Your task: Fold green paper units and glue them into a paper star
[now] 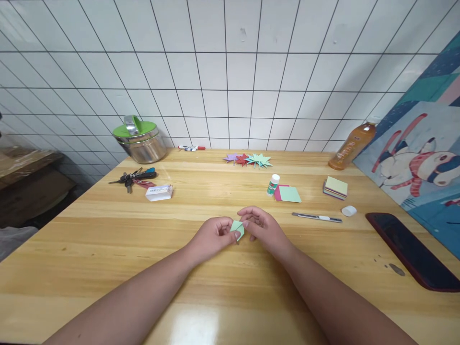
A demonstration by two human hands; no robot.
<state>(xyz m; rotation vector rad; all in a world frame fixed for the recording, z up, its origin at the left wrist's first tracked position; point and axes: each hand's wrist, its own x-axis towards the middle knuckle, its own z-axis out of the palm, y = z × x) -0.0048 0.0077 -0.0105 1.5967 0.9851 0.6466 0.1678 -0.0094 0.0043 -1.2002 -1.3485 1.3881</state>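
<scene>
Between my two hands is a small folded piece of light green paper [236,230], held just above the wooden table [201,278]. My left hand [212,235] pinches it from the left, thumb on the front. From the other side, my right hand [264,227] has its thumb and forefinger at the paper's right edge, the other fingers curled behind. A glue stick [273,185] stands upright beyond my right hand, beside a green square of paper [289,194] on a pink one. To the right lies a slim utility knife [316,217].
Paper stars [247,160] and markers [191,148] lie by the tiled wall. At left are a steel pot [143,143], keys [134,178] and a white box [159,192]. At right are a paper stack [335,187], a white cap [349,211], a bottle [354,144] and a phone [413,251].
</scene>
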